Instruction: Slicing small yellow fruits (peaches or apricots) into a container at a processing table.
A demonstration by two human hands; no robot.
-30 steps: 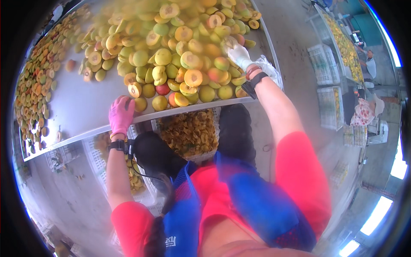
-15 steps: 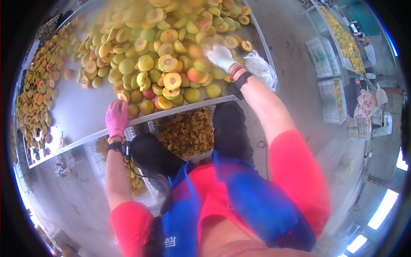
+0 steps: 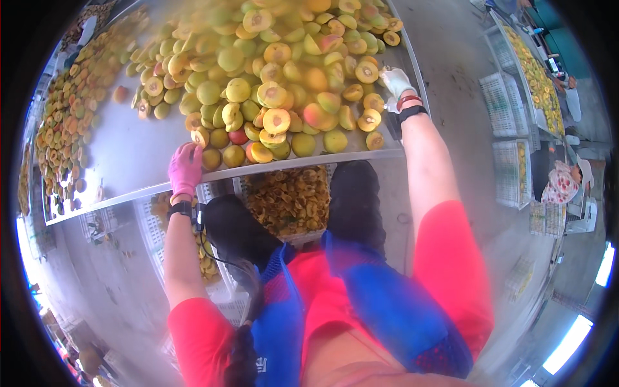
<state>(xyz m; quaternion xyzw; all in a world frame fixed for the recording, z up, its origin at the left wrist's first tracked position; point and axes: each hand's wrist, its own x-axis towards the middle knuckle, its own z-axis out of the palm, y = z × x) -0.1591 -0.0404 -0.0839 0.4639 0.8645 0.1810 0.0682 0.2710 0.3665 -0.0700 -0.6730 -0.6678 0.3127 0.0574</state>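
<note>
Many halved stone fruits (image 3: 276, 120), peach-like with yellow-orange flesh, lie heaped with whole ones on a metal table (image 3: 142, 145). My left hand (image 3: 186, 166), in a pink glove, is at the near edge with its fingers curled. Its fingertips meet a cut fruit half (image 3: 200, 137); whether they grip anything is hidden. My right hand (image 3: 396, 82), in a white glove, is at the table's right rim with bent fingers. Something small and dark shows at its fingertips, too small to name. A small white scrap (image 3: 391, 104) is beside that wrist.
Beneath the table, between my knees, a crate (image 3: 288, 200) holds brownish-orange fruit pieces. Another white crate (image 3: 222, 284) with fruit stands left of my leg. At far right are stacked white crates (image 3: 500, 103), a second fruit table (image 3: 530, 71) and people beside it.
My right hand has moved right, from the fruit heap to the table's rim. The clear plastic bag beside it no longer shows there. My left hand stays by the same fruit half; the view has shifted.
</note>
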